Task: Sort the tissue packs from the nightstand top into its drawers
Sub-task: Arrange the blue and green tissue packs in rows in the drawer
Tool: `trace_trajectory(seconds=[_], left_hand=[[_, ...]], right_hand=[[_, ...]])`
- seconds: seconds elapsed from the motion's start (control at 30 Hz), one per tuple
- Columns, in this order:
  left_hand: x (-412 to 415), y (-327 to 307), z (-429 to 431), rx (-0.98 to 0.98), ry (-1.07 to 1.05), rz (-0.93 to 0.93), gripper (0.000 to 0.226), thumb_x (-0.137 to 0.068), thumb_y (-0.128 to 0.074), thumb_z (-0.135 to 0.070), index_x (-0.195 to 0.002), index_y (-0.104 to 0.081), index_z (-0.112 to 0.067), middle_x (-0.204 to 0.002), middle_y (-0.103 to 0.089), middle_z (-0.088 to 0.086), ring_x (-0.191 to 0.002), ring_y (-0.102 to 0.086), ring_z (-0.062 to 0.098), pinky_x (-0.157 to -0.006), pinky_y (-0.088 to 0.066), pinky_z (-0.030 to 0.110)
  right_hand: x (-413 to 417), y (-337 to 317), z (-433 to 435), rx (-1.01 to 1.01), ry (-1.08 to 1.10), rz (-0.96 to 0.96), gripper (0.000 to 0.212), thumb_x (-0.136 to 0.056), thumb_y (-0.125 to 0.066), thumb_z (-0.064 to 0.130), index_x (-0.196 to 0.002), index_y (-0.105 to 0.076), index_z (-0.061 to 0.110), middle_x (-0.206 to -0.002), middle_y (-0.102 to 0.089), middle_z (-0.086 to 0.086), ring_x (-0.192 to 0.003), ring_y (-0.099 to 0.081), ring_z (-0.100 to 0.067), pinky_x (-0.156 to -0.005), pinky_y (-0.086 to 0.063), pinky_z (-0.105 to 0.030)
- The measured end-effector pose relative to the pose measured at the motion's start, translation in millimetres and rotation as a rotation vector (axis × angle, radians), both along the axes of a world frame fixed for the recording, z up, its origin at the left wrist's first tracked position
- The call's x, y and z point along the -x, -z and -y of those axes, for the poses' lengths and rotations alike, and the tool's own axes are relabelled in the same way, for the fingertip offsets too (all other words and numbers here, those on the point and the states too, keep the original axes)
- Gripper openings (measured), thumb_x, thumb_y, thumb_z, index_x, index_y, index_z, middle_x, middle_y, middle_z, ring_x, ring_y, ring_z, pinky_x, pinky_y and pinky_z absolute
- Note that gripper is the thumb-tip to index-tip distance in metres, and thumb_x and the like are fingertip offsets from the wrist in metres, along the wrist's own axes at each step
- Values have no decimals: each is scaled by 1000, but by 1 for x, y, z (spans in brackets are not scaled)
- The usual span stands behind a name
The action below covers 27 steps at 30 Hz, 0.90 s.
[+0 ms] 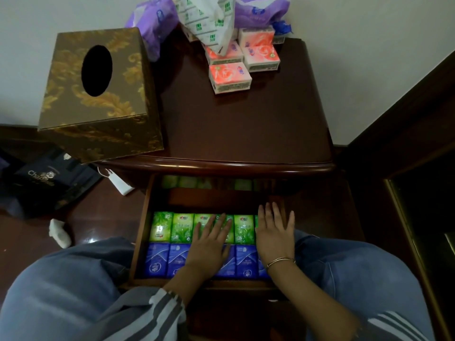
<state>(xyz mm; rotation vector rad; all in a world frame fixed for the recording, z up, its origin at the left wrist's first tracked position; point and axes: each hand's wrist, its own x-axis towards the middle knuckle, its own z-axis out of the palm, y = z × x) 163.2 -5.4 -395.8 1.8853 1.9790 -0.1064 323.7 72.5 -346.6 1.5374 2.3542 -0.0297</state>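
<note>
The nightstand's drawer (138, 242) stands pulled open, and inside it the pocket tissue packs lie in neat rows. A row of green packs (182, 227) with a leafy print sits behind a row of blue packs (157, 260) nearest the person. More greenish packs (204, 183) show dimly at the drawer's back.

The left hand (209, 244) lies flat across both rows, its fingers (219, 221) straight and slightly spread, gripping nothing. The right hand (274, 237) (a thin bracelet (280, 261) on its wrist) rests flat at the rows' right end, its fingers splayed wide over the packs there.

On the nightstand top (246, 124) a small heap of pink-and-orange packs (230, 77) sits near the back edge, partly under a white printed bag (211, 23). A brown-and-gold tissue box (98, 94) stands at the left edge.
</note>
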Motion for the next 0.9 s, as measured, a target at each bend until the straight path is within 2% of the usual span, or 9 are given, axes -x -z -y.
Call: trace_trajectory(seconds=[0.07, 0.17, 0.33, 0.47, 0.6, 0.7, 0.77, 0.83, 0.9], left_hand=[[-1, -1, 0, -2, -6, 2, 65, -98, -22, -50, -152, 9, -31, -162, 10, -5, -149, 11, 20, -117, 7, 49], [-3, -5, -1, -6, -7, -4, 66, -97, -28, -48, -153, 0, -30, -163, 2, -4, -149, 2, 21, -118, -1, 51], [-2, -18, -1, 70, 37, -23, 68, -97, -28, -51, -153, 2, -27, -162, 8, -2, -149, 6, 23, -118, -3, 51], [3, -56, -8, 69, 16, 45, 63, -99, -35, -42, -154, -9, -24, -162, 10, -1, -149, 5, 22, -119, -10, 47], [18, -137, -7, -190, 23, 228, 49, -95, -44, -17, -144, -41, -14, -155, -30, 4, -141, -30, 17, -115, -20, 24], [45, -220, 3, -558, 239, 173, 39, -86, -50, -11, -124, -62, -7, -130, -59, 11, -118, -57, 25, -100, -43, 32], [75, -272, 4, -841, 302, 36, 36, -85, -48, -15, -115, -65, -4, -118, -64, 13, -106, -58, 26, -89, -46, 35], [114, -312, -3, -1021, 86, -61, 34, -85, -49, -18, -114, -62, -6, -116, -62, 14, -102, -53, 27, -86, -40, 38], [156, -338, -16, -1038, -392, 10, 37, -89, -52, -23, -121, -57, -6, -124, -55, 15, -111, -50, 31, -93, -40, 41]], right_hand=[[5, -2, 3, 51, 13, -76, 55, -99, -27, 27, -148, -15, 6, -154, -24, -14, -141, -26, -26, -115, -13, -49], [12, -4, 11, 243, -12, -85, 50, -97, -31, 14, -143, -23, -2, -151, -28, -21, -124, -49, -30, -98, -42, -39], [6, -9, 1, 389, 55, -187, 45, -98, -34, 23, -140, -35, 7, -150, -33, -14, -122, -52, -30, -96, -45, -38], [-9, -30, 4, 604, 194, -425, 55, -98, -38, 33, -148, -23, 15, -159, -9, -7, -145, -19, -22, -115, -19, -30], [-19, -70, 13, 554, 203, -548, 46, -96, -47, 26, -140, -41, 12, -154, -26, -10, -141, -27, -21, -111, -23, -24], [-25, -111, 16, 503, 164, -636, 38, -94, -51, 20, -130, -52, 8, -140, -47, -12, -129, -45, -21, -102, -30, -19], [-27, -142, 14, 463, 155, -709, 33, -93, -54, 16, -124, -58, 9, -129, -58, -9, -119, -54, -20, -92, -34, -14], [-23, -174, 9, 447, 153, -784, 30, -92, -55, 15, -121, -60, 10, -124, -62, -6, -112, -57, -15, -87, -35, -10], [-11, -206, 4, 426, 150, -847, 29, -92, -56, 16, -120, -61, 12, -121, -63, -3, -107, -57, -9, -87, -37, -11]])
